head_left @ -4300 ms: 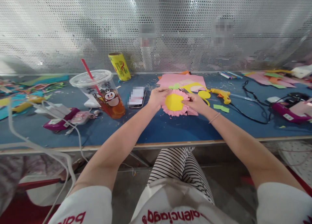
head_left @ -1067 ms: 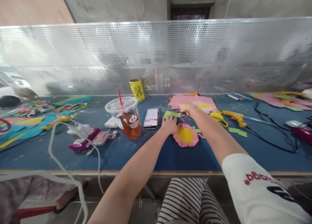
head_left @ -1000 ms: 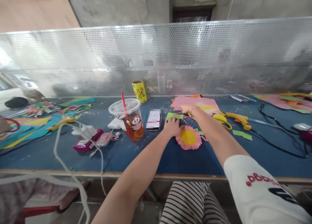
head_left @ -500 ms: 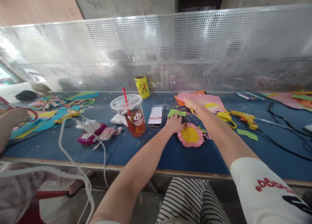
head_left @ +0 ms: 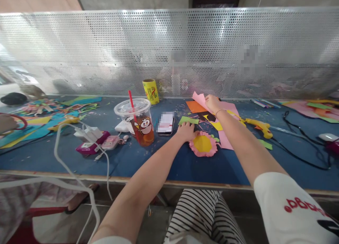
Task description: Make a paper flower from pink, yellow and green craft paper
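My left hand [head_left: 186, 132] lies flat on the table, its fingertips at the edge of a small green paper piece [head_left: 190, 120]. Right beside it is a paper flower [head_left: 203, 145] with a crinkled pink rim and yellow centre. Farther back, my right hand [head_left: 212, 104] pinches a sheet of pink paper [head_left: 199, 98], whose left part is raised and curled. Orange paper [head_left: 195, 106] and dark and yellow pieces show beneath. Part of the pink sheet is hidden behind my right forearm.
A drink cup [head_left: 143, 129], a phone [head_left: 166, 123] and a yellow roll [head_left: 150, 92] stand or lie left of centre. A purple power strip [head_left: 92, 144] trails white cables. To the right is a yellow glue gun [head_left: 261, 127]. Another person's hand [head_left: 7, 123] holds red-handled scissors at far left.
My right hand has taken hold of the pink paper and lifted its left side, uncovering orange and dark paper. My left hand stays by the flower. The view has shifted slightly.
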A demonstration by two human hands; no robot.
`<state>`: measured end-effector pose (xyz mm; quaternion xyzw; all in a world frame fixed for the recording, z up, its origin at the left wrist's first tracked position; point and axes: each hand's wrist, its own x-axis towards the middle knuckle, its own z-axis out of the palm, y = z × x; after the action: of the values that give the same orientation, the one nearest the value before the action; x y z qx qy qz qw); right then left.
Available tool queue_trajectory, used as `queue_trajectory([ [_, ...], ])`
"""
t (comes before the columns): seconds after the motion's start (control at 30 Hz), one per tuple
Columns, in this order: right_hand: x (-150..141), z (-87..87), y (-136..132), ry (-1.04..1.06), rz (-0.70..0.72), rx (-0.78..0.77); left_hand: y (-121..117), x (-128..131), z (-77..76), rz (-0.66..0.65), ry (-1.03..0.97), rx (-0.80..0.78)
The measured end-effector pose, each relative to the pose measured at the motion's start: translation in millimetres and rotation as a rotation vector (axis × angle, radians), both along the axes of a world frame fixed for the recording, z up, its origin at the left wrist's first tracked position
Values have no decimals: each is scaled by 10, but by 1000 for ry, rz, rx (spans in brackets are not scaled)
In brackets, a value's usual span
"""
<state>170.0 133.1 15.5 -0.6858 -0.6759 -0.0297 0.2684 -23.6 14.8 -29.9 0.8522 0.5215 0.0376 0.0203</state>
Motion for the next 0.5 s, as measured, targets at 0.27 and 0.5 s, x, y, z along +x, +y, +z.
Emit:
queue_trajectory([
  [0.27,-234,188,59,70,-22,131,-30,12,21,19,-6,-25],
  [0.5,-100,530,237,159,-95,257,-1,6,2,-3,18,-45],
])
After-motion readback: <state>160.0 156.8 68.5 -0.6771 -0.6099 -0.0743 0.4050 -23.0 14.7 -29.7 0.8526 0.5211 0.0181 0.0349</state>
